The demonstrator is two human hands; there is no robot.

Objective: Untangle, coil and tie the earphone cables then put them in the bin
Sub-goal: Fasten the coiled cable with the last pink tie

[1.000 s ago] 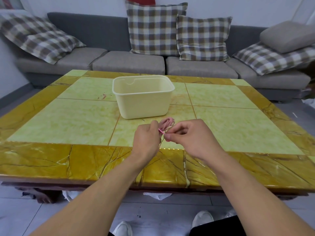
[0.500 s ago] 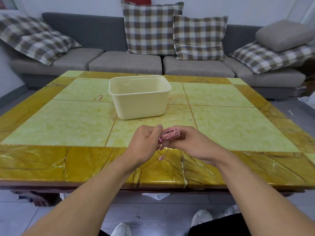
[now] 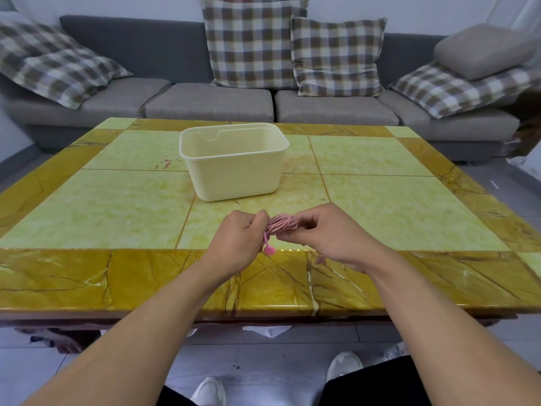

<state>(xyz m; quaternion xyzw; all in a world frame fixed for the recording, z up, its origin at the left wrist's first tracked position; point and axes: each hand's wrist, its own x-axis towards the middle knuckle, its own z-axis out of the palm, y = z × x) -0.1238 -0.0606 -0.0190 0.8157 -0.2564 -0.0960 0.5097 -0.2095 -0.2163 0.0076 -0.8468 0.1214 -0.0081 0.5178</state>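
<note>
A coiled pink earphone cable (image 3: 282, 224) is held between both hands, just above the table's near part. My left hand (image 3: 238, 240) grips the coil's left end, and a short pink tail with an earbud (image 3: 269, 250) hangs below it. My right hand (image 3: 328, 234) pinches the coil's right end between thumb and fingers. The cream plastic bin (image 3: 234, 174) stands upright behind the hands, near the table's middle; what I see of its inside holds nothing.
The green and yellow marble table (image 3: 117, 206) stretches wide to both sides of the bin. A grey sofa (image 3: 210, 101) with checked cushions runs along the far edge. My shoes (image 3: 342, 366) show on the floor below the near edge.
The coil has turned from upright to lying sideways between my hands. Both hands have drawn a little nearer to me, and an earbud tail now dangles under the left hand.
</note>
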